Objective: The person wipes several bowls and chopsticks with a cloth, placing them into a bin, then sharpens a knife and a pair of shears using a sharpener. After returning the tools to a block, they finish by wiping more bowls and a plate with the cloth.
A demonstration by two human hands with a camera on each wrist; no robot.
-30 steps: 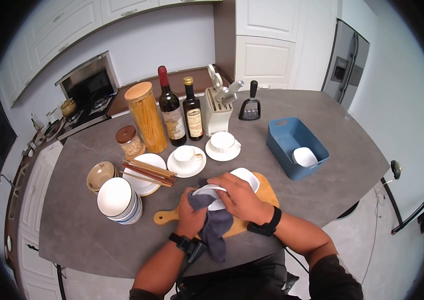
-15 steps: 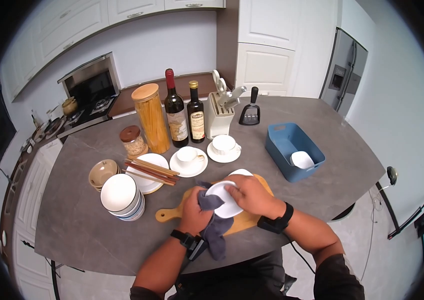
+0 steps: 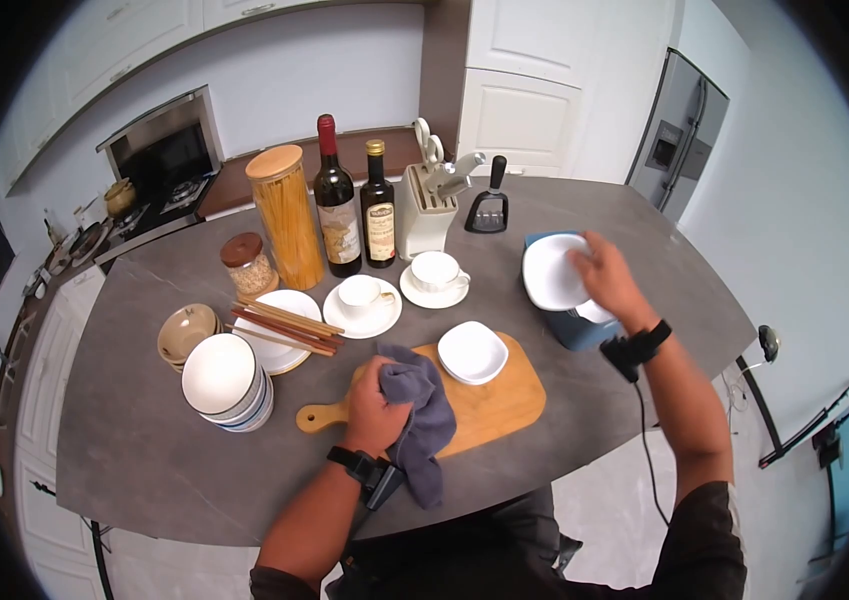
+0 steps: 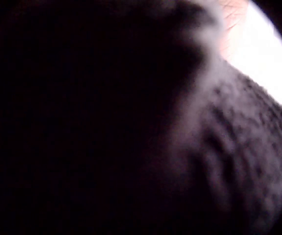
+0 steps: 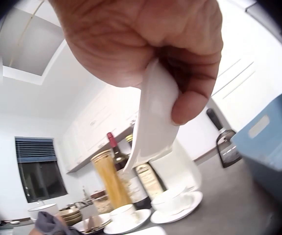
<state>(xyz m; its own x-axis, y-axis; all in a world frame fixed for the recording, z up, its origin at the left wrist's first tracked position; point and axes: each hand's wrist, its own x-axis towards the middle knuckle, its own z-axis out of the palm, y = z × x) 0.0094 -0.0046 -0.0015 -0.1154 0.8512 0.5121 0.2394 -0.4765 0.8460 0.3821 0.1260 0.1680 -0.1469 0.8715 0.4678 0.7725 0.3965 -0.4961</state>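
Trouble is lurking around the rounded-square white dish (image 3: 552,275), which my right hand (image 3: 614,276) is holding by its rim, overlapping the blue plastic basket (image 3: 576,334) in the head view. I'm judging that its smooth edge could be slipping loose, or its wall could be knocking the white dishware (image 3: 595,312) inside if I'm coming in low. Right fingers (image 5: 192,106) are clamping that rim. Left hand (image 3: 377,412) is gripping the bunched grey cloth (image 3: 426,410), fingers curled; dragging it across the light-brown wooden board (image 3: 512,402) could be nudging the white bowl (image 3: 472,353) resting there.
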